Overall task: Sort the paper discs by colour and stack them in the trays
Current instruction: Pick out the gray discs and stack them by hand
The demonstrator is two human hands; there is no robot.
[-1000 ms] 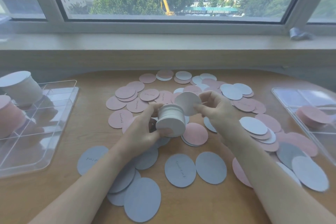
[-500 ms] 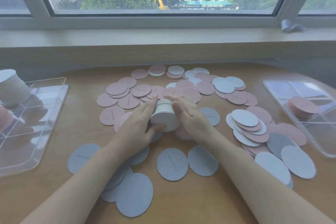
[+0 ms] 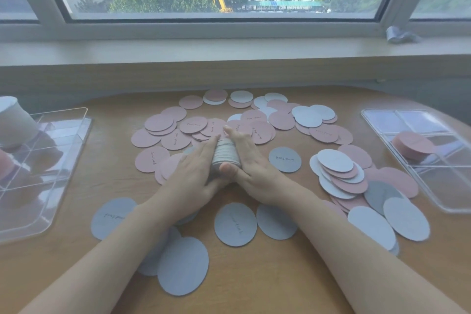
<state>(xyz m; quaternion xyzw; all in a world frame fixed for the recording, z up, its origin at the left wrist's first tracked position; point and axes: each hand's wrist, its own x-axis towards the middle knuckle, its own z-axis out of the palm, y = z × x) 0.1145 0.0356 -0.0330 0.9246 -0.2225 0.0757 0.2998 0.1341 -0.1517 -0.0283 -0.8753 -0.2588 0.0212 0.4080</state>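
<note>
A stack of white paper discs (image 3: 225, 154) lies on its side at the table's middle. My left hand (image 3: 193, 176) and my right hand (image 3: 254, 171) clasp it from either side, fingers laid along its edges and a thumb across its near face. Loose pink discs (image 3: 175, 139) lie behind the hands, grey-blue discs (image 3: 234, 224) in front, and white discs (image 3: 335, 160) mixed with pink to the right. The clear left tray (image 3: 63, 160) holds a tall white stack (image 3: 15, 120) and a pink stack (image 3: 5, 163). The clear right tray (image 3: 448, 176) holds a short pink stack (image 3: 413, 145).
The wooden table (image 3: 254, 275) ends at a window sill (image 3: 229, 53) behind. A crumpled silvery scrap (image 3: 400, 34) lies on the sill at the right. Both trays sit at the table's side edges, with discs spread between them.
My right hand laid its white disc on the stack, then both hands lowered the stack toward the table and closed on its sides. The view tilted down a little.
</note>
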